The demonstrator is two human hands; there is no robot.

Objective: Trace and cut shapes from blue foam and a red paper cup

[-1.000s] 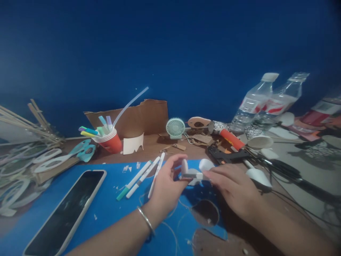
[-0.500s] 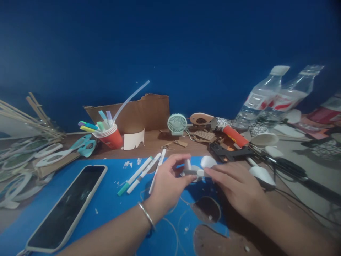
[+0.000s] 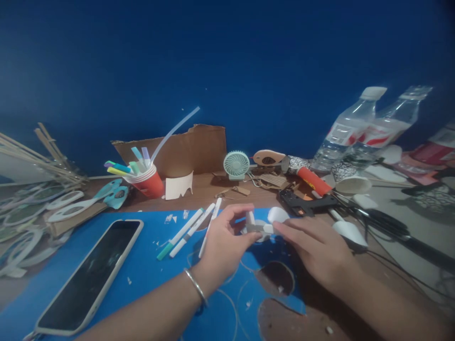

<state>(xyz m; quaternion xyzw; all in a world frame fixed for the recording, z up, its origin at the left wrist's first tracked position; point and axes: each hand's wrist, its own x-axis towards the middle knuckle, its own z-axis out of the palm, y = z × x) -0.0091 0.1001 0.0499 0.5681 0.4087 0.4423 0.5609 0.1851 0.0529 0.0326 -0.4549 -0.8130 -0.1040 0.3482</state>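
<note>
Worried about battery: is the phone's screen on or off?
Off: the phone lies face up on the blue sheet, its screen dark.

A small white paper model [image 3: 263,223] is held just above the blue sheet [image 3: 142,265], near the middle of the scene. It is built of a short flat strip with rounded white petals standing up from it, one at its right end.

This looks like a craft table at home. A red cup [image 3: 148,182] full of markers, scissors [image 3: 83,202], a glue gun [image 3: 308,202], cardboard [image 3: 181,149], wooden sticks [image 3: 39,158] and paper scraps crowd it, against a blue wall [image 3: 227,61].
</note>
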